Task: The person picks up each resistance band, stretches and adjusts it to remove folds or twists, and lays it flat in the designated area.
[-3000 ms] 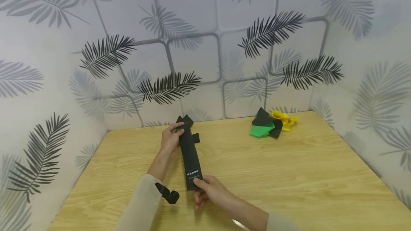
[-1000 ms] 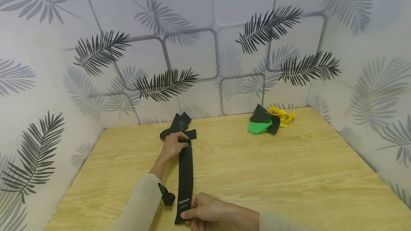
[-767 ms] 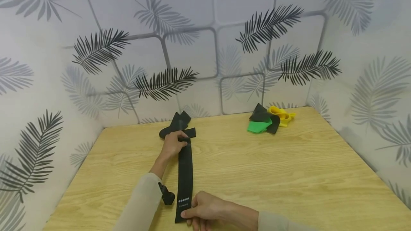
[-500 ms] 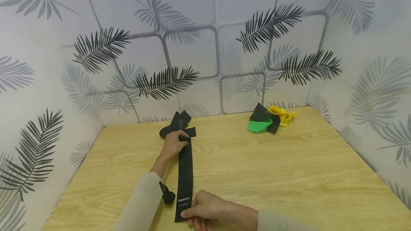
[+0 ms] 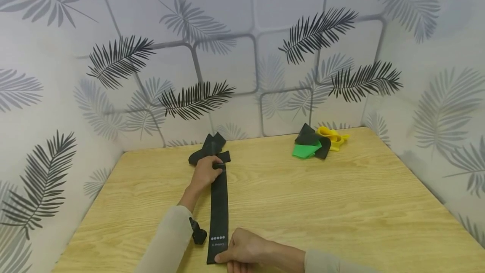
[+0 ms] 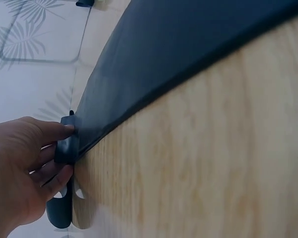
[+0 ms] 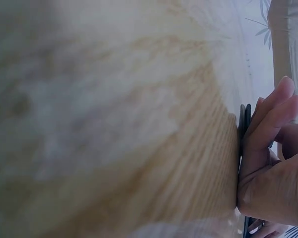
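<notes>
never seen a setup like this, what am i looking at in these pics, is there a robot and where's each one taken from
There's no robot here, just a person's two bare hands. The wide picture comes from a camera worn on the head, looking forward and down; the two close-ups come from cameras on the left and right wrists.

The left hand pinches the far end of a black band with its fingers. The right hand holds the near end, thumb on top, next to white dots.

The band lies along a wooden table. Just beyond the left hand is a dark pile. Over to the right lie green, black and yellow pieces.
</notes>
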{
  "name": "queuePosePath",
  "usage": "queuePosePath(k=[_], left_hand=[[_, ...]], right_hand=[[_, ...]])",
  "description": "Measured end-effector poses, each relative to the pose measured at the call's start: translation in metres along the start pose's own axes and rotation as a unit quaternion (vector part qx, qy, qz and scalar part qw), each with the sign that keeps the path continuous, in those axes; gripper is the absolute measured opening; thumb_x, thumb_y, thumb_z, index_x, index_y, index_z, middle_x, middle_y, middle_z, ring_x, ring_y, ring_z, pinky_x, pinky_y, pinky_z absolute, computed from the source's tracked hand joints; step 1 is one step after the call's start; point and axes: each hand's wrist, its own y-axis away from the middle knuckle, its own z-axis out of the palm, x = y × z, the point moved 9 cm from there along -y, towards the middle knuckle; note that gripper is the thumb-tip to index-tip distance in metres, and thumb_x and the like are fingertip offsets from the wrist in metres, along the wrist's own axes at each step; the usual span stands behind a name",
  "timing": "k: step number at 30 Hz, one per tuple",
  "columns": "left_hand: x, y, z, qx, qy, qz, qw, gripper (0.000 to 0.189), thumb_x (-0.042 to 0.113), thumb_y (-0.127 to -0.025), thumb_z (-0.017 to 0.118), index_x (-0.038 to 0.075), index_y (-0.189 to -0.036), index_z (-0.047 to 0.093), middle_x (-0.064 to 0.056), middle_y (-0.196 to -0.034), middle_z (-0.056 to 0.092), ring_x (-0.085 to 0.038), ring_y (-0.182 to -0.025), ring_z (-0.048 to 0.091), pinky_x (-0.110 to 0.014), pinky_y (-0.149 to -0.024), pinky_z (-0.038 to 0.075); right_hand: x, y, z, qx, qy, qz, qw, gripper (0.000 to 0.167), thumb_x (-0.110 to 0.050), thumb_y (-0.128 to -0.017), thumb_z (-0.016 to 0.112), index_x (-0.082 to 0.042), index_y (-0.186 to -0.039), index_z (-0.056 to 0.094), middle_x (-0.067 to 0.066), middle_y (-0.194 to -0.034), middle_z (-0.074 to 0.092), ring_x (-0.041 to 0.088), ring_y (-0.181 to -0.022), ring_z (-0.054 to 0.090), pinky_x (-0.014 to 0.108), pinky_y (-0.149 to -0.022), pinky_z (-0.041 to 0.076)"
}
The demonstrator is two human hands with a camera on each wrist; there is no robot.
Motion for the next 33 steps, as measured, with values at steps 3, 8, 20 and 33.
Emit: queuePosePath(k=[3, 8, 20, 33], left_hand=[[0.005, 0.003, -0.002, 0.002, -0.022, 0.012, 0.9997, 0.022, 0.004, -0.093, 0.076, 0.003, -0.115, 0.075, -0.016, -0.123, 0.071, -0.038, -0.124, 0.061, -0.052, -0.105, 0.051], [0.012, 0.006, -0.005, 0.005, -0.069, 0.022, 0.9974, 0.023, 0.01, -0.093, 0.078, 0.007, -0.116, 0.077, -0.013, -0.12, 0.073, -0.037, -0.122, 0.061, -0.051, -0.103, 0.052], [0.025, 0.006, -0.01, 0.021, -0.153, 0.048, 0.9868, 0.025, 0.012, -0.091, 0.081, 0.01, -0.116, 0.079, -0.012, -0.113, 0.074, -0.035, -0.107, 0.064, -0.047, -0.084, 0.059], [0.009, -0.009, -0.04, 0.074, -0.098, 0.023, 0.9922, 0.027, 0.004, -0.093, 0.073, 0.002, -0.12, 0.074, -0.02, -0.119, 0.071, -0.041, -0.113, 0.061, -0.053, -0.092, 0.056]], right_hand=[[0.0, -0.001, 0.0, -0.004, -0.001, -0.003, 1.0, 0.044, -0.022, -0.095, 0.077, 0.007, -0.062, 0.073, -0.002, -0.045, 0.058, 0.002, -0.035, 0.049, 0.013, -0.034, 0.038], [0.001, -0.001, 0.0, -0.006, -0.002, -0.006, 1.0, 0.042, -0.02, -0.094, 0.077, 0.011, -0.065, 0.073, -0.002, -0.045, 0.057, 0.002, -0.035, 0.048, 0.013, -0.035, 0.037], [0.002, -0.002, 0.001, -0.015, 0.008, -0.015, 0.9997, 0.04, -0.016, -0.096, 0.075, 0.014, -0.07, 0.073, -0.002, -0.045, 0.056, 0.002, -0.035, 0.048, 0.014, -0.035, 0.037], [0.001, -0.001, 0.002, -0.021, 0.008, -0.011, 0.9997, 0.04, -0.018, -0.096, 0.074, 0.016, -0.075, 0.072, -0.004, -0.049, 0.057, 0.003, -0.04, 0.047, 0.014, -0.039, 0.036]])
